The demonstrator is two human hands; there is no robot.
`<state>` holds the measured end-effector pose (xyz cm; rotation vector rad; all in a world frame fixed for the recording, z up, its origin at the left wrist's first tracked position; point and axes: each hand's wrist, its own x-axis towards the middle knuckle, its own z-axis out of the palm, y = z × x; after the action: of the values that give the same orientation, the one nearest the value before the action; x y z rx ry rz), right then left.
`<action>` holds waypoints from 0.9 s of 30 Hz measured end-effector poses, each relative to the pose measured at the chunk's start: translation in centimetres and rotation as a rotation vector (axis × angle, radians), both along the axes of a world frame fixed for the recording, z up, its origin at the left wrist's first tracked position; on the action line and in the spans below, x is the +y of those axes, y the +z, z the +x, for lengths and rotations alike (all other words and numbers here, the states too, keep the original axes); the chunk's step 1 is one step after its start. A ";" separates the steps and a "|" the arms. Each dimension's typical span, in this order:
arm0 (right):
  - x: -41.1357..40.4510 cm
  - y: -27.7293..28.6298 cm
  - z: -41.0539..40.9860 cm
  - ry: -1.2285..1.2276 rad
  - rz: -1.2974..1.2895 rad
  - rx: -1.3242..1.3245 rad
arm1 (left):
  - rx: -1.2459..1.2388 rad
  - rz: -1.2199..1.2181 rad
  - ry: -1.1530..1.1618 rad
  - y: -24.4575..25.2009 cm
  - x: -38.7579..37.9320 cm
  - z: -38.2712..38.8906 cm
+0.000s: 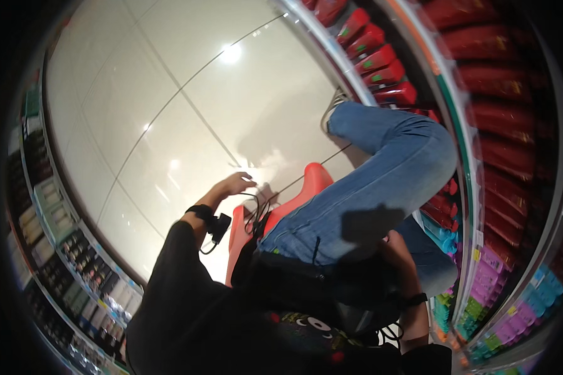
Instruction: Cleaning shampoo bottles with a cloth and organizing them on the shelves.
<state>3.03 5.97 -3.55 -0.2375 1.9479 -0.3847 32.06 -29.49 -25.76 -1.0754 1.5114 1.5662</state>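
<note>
My left hand (238,182) hangs beside a red plastic stool (313,180), over the pale floor. Its fingers are loosely bent and somewhat apart, with nothing seen in them. A small black camera (219,228) is strapped to that wrist, and a black cable (258,206) loops near the stool. My right hand (392,242) is low by my jeans (370,183), partly hidden in shadow; what it may hold cannot be made out. A dark rectangular patch, perhaps a shadow, falls on the denim beside it. A black band (415,300) circles the right wrist.
Shop shelves (467,140) curve close along my right, with red packages (375,61) and pink-purple plastic items (488,276). Another shelf (89,253) with boxed goods runs along the left. Glossy floor tiles (136,93) lie between them. My shoe (332,110) is near the right shelf's base.
</note>
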 end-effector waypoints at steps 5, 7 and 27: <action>7.4 -6.1 -1.8 0.227 -0.060 0.109 | -0.145 0.221 -0.185 1.6 7.2 0.2; 4.6 -4.7 -1.4 0.196 -0.119 0.035 | 0.004 0.252 -0.171 3.0 7.4 -0.9; -1.3 -6.1 -6.5 0.337 -0.309 -0.096 | -0.113 0.686 0.032 5.2 8.3 -17.2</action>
<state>-3.50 4.66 -9.69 -0.7237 1.7087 -0.4624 14.84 -21.21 -20.58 -0.7657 0.7759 1.8129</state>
